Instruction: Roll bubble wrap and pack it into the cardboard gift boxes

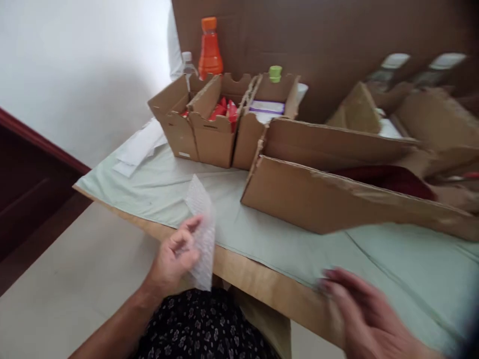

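Note:
My left hand [178, 257] is closed on a small piece of bubble wrap [204, 239], thumb on one side and fingers on the other. The clear strip stands upright over the table's front edge, above my lap. Toward the right, my right hand [359, 304] hovers over the edge of the pale green cloth [299, 249]. Its thumb and index finger are pinched together, blurred by motion; something small and dark may be at the tips, but I cannot make it out.
A long cardboard box [299, 194] holds dark red fabric [389, 179]. Smaller cardboard bins [211, 142] contain red packets [224, 109] and a white-and-purple box [267, 107]. Behind stand an orange bottle [210, 52] and clear bottles [385, 72]. White sheets [138, 147] lie at the left.

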The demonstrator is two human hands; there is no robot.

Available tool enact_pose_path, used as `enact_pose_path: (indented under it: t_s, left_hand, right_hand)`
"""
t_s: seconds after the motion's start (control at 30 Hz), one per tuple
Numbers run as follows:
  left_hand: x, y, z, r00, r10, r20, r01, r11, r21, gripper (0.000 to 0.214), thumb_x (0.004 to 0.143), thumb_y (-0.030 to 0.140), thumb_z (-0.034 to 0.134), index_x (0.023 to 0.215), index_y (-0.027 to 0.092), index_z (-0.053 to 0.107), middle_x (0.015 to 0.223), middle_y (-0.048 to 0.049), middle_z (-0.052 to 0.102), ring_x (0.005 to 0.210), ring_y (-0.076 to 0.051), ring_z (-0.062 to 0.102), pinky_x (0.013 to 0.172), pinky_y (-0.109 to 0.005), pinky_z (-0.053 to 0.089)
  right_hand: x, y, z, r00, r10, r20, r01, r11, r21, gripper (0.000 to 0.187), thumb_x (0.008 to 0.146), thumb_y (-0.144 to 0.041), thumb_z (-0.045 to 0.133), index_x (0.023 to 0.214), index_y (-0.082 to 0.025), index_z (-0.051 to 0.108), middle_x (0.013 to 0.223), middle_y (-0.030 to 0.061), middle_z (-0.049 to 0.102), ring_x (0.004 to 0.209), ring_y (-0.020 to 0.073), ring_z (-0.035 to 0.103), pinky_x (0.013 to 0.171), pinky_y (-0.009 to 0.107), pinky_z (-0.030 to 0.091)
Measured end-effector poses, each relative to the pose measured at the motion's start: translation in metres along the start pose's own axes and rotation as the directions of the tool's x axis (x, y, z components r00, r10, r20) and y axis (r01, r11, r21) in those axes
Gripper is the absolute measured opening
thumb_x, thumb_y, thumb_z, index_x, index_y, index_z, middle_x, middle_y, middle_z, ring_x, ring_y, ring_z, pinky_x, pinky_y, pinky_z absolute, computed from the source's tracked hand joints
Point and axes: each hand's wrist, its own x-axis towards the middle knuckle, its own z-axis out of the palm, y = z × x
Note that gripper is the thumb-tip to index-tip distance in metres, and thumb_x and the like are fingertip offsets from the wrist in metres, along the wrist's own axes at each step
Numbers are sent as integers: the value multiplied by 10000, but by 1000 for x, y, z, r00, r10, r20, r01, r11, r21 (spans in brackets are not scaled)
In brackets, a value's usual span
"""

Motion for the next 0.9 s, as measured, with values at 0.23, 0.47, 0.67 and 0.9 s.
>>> enact_pose_path:
  t_s: [0.23,0.47,0.67,0.9]
  left_hand:
    - [-23,-8,87,936,-34,351,-59,966,252,321,871,338,721,716,240,458,1644,-120,448,1497,-308,473,1154,-529,464]
    - [-45,-13,86,947,-23,322,-42,980,195,426,914,500,676,678,234,442,1623,-96,483,1476,-327,488,1130,-506,484]
    - [-62,-19,63,953,-158,260,116,978,171,391,924,533,630,680,242,540,1098,-60,751,1053,-272,700,929,-427,569]
    - [-77,-8,76,445,-296,845,114,955,274,140,815,266,716,917,236,808,1038,-55,810,980,-239,754,872,-331,576]
  right_hand:
    - [-24,-46,54,890,199,411,-359,861,361,653,948,-642,611,1403,-174,606,1244,185,728,800,208,750,515,265,577]
    - [-19,-49,58,926,111,362,-230,924,306,305,976,-430,577,1008,-183,752,831,39,736,753,172,678,664,268,542]
    - [16,-43,24,943,32,332,-71,992,105,237,929,-362,594,963,-184,747,778,24,722,682,158,638,619,261,490]
    - [82,-12,-6,956,-89,279,195,904,-379,208,882,-326,628,994,-202,751,851,41,746,735,196,653,663,312,483]
